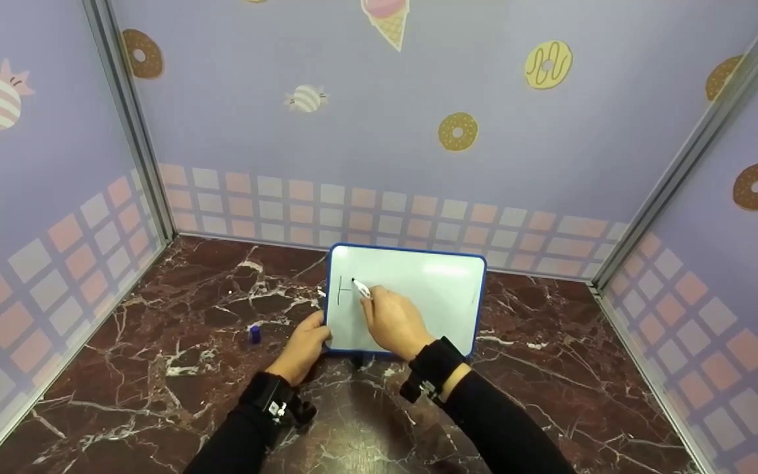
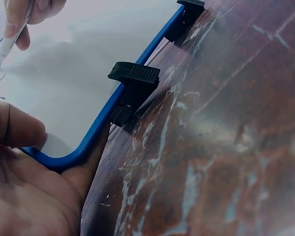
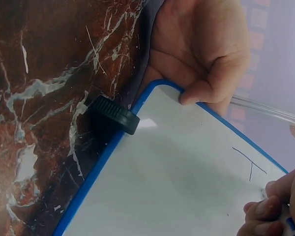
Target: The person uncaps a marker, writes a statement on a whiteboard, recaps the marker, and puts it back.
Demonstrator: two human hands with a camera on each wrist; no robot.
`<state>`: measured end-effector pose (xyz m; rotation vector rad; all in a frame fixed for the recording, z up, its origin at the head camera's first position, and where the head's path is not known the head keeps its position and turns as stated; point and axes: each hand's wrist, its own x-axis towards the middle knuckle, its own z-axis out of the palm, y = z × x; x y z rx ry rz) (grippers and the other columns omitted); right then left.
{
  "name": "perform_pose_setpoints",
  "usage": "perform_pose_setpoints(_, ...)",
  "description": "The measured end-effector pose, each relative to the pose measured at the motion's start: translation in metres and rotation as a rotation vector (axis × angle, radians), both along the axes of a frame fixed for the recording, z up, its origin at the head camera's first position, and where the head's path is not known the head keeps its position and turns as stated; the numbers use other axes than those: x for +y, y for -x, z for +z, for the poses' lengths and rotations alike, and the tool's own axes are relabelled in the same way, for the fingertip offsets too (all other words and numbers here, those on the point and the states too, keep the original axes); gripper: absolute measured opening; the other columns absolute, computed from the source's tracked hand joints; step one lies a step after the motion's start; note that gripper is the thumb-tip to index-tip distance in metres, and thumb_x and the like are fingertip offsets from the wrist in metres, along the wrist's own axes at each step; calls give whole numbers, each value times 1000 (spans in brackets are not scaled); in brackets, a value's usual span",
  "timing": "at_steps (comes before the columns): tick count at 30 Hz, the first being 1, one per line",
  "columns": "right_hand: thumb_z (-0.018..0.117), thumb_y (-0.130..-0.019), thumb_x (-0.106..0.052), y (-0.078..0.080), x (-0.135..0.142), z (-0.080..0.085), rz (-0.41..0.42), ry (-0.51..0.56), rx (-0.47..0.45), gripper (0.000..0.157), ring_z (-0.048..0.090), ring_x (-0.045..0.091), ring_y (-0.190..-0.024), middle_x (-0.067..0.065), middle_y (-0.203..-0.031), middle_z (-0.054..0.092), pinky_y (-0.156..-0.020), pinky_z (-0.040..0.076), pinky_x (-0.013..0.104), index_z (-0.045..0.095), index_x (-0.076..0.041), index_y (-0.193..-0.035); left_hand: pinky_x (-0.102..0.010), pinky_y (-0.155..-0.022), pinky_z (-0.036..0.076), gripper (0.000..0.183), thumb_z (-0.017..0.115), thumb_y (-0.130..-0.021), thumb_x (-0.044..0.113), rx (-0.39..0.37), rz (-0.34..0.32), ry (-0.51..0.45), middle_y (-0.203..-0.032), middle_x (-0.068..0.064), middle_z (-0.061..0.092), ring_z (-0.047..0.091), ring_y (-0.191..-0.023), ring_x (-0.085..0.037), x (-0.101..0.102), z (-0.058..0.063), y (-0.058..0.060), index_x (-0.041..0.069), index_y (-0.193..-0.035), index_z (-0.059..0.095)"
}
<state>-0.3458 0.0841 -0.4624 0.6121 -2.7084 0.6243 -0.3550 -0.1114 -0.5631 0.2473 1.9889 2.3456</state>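
Observation:
A small whiteboard (image 1: 438,296) with a blue frame leans back on the table. My left hand (image 1: 303,345) grips its lower left corner, thumb on the front face and the other fingers behind, as the left wrist view shows. My right hand (image 1: 397,321) pinches a white marker (image 1: 362,288), its dark tip pointing at the board's upper left. Whether that tip touches the surface I cannot tell. Beside it are thin dark strokes (image 1: 341,289), a long upright line with a short bar from its middle. A faint line (image 1: 473,294) shows near the right edge.
A blue cap (image 1: 255,334) stands on the dark marbled table (image 1: 175,395), left of my left hand. Black clip-like feet (image 2: 135,73) hold the board's lower edge. Patterned panels (image 1: 379,151) enclose the table at the back and both sides.

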Motion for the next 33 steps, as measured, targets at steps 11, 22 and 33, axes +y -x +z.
perform_pose_setpoints(11,59,-114,-21,-7,-1,-12,32,8,-24,21,51,16,-63,2,-79,58,-56,50,36,66,-2,-108,-38,-97,58,55,46,-89,-9,-2,9,-6,-138,-26,69,69,-117,-31,0,0,-2,-13,-142,60)
perform_pose_setpoints(22,59,-114,-21,-13,1,-23,25,-4,-66,20,52,16,-64,2,-81,59,-57,50,36,66,-3,-110,-36,-94,59,53,48,-87,-9,17,32,6,-134,-26,72,71,-115,-30,1,-1,-3,-14,-138,62)
perform_pose_setpoints(33,59,-114,-22,-16,1,-27,18,-24,-89,20,53,16,-66,1,-82,60,-60,52,36,67,-3,-113,-37,-95,58,53,47,-88,-10,3,32,9,-135,-26,70,70,-117,-31,1,2,-3,-14,-139,62)
